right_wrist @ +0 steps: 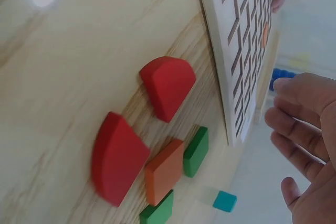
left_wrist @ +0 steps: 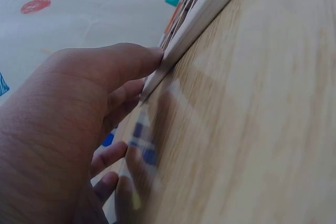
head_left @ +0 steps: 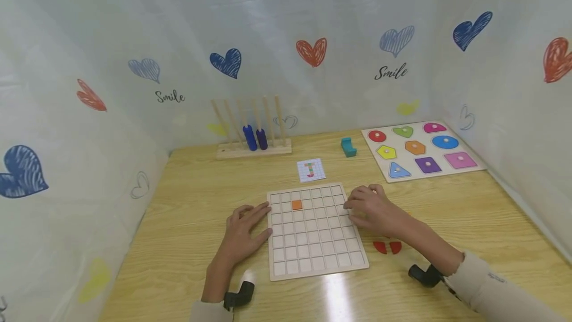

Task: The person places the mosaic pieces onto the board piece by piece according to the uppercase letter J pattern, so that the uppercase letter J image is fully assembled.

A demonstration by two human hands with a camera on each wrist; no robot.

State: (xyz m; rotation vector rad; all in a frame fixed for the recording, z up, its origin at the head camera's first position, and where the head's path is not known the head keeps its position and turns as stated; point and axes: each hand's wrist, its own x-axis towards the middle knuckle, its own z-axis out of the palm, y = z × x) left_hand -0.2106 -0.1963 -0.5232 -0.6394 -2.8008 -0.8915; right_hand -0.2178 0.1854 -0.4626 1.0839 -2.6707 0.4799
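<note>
- Across the surface (head_left: 192, 183) in the head view, here's the grid board (head_left: 317, 227) front and center, one orange square tile (head_left: 297, 205) sitting in its second row from the far side, third column from the left!
- The left hand (head_left: 241, 235) is on the board's left edge, grip spread, thumb and fingertips at the rim.
- Over on the other side, the right hand (head_left: 373, 210) is at the board's right edge, fingers loosely bent; whether they touch the rim, I can't tell.
- Nearer the person, two red quarter-circle blocks (head_left: 380, 247) lie beside the board.
- Beyond the far rim: a letter J pattern card (head_left: 311, 170), a teal block (head_left: 348, 147), a shape puzzle (head_left: 400, 145) at right, and a rod rack (head_left: 277, 149) carrying blue beads (head_left: 250, 138) and purple beads (head_left: 261, 139).
- Left wrist view: up close, the thumb rests right on the board's pale edge, lower fingers fanned apart!
- Right wrist view: thumb and fingers stand apart, a relaxed grip, while below lie the red blocks, a second orange tile (right_wrist: 164, 172) and two green pieces (right_wrist: 196, 151) on the surface.
</note>
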